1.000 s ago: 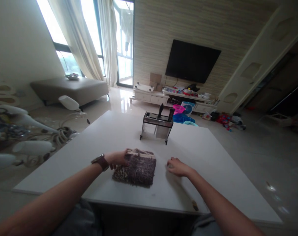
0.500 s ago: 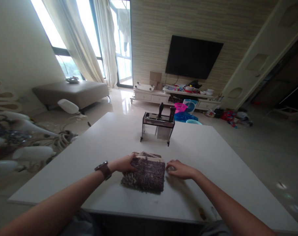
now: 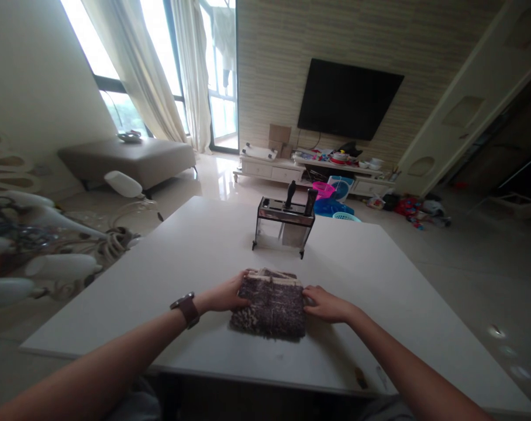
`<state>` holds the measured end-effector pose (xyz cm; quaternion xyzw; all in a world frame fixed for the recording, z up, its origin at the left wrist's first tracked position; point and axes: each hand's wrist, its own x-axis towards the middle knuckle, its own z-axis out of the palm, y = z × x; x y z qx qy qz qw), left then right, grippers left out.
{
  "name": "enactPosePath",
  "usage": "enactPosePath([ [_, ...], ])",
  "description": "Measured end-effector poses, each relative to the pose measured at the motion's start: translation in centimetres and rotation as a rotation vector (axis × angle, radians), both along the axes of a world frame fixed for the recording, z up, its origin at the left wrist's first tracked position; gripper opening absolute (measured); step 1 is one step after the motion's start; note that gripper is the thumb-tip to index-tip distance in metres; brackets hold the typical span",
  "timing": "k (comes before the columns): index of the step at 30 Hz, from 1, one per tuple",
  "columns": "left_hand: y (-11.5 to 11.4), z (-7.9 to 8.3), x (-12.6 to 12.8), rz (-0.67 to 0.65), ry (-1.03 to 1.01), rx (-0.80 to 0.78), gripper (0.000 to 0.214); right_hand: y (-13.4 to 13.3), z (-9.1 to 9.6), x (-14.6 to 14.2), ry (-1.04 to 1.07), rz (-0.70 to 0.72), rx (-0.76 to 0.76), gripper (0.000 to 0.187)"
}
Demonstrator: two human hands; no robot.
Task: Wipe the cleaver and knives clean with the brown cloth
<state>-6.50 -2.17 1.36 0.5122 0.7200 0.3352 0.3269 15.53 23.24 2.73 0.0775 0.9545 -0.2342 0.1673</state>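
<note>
A folded, shaggy dark brown-purple cloth, towel-like, (image 3: 272,310) lies on the white table (image 3: 195,245) in front of me. Pale edges show along its far side, and a mottled patch at its near left corner. My left hand (image 3: 230,294), below a wristwatch (image 3: 186,308), grips the cloth's left side, thumb on top and fingers partly hidden behind. At the right side, my right hand (image 3: 324,304) closes its thumb and fingers on the edge. Beyond the cloth stands a knife holder (image 3: 286,225) with clear sides and black handles sticking up.
Lamp parts with white shades (image 3: 61,266) crowd the floor at the left. A grey bench (image 3: 129,161) stands by the window. Past the table are a pink basket (image 3: 323,190), a low white cabinet (image 3: 257,169) and a television (image 3: 350,99). Small items (image 3: 361,377) lie near the table's front edge.
My right hand was just apart from the cloth and now touches its right edge. The cloth has shifted slightly right, with my left hand still on it.
</note>
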Motion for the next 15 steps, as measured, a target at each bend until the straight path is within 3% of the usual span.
enactPosePath([
  [4, -0.6, -0.4, -0.1, -0.025, 0.041, 0.036, 0.091, 0.4, -1.1, 0.3, 0.056, -0.011, -0.005, 0.036],
  [9, -1.1, -2.3, -1.3, -0.028, 0.05, -0.006, 0.098, 1.5, -2.9, 1.7, 0.148, -0.017, -0.087, 0.045],
  [15, -0.1, -2.5, -1.8, -0.057, 0.05, -0.003, 0.098, 2.2, -2.8, 2.3, 0.139, 0.004, -0.155, 0.044],
])
